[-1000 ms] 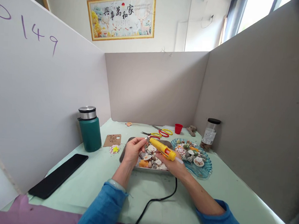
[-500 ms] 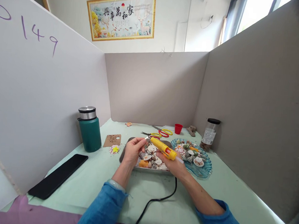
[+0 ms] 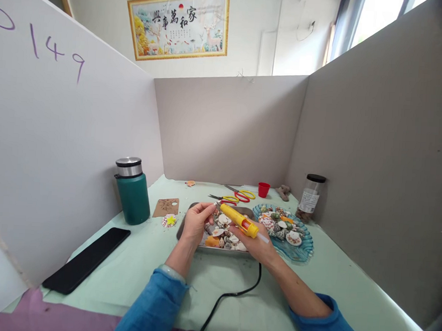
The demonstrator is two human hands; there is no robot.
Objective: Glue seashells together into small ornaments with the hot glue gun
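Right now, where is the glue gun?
Head view, centre: the glue gun is in the right hand, above the shell tray, its tip by the left hand.

Grey partition panels (image 3: 228, 128), framed picture (image 3: 178, 23), bright window (image 3: 372, 17).

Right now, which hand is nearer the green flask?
Left. The left hand is over the left end of the tray, just right of the flask; the right hand, holding the glue gun, is farther right.
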